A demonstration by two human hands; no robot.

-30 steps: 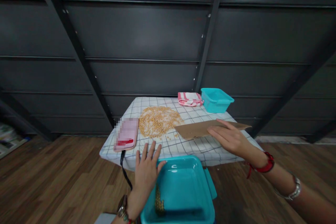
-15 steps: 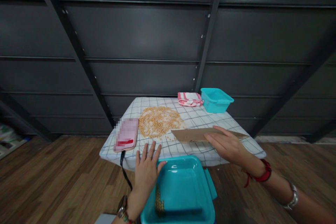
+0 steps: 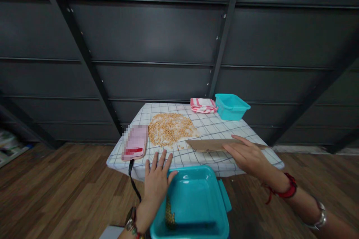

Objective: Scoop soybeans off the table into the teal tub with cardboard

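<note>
My right hand [image 3: 245, 155] grips a flat piece of brown cardboard [image 3: 209, 145], held low over the right front of the table. With fingers spread, my left hand [image 3: 157, 175] lies at the table's front edge, its thumb by the rim of a turquoise bin [image 3: 196, 194]. Some beans [image 3: 169, 213] sit along the left side inside that bin, which is below the table edge. A wide spread of yellow soybeans [image 3: 171, 129], mixed with white grains, covers the left middle of the checked cloth [image 3: 215, 129]. A few loose beans lie near the cardboard's left end.
To the left is a pink phone [image 3: 137, 142] with a black strap [image 3: 134, 181] hanging off the table. A folded pink-and-white towel [image 3: 203, 105] and a smaller turquoise basket [image 3: 231, 107] stand at the back right. Behind the table rises a dark panelled wall [image 3: 157, 37].
My right hand has shifted slightly to the right with the cardboard, away from the soybeans. My left hand and the bin have stayed in place.
</note>
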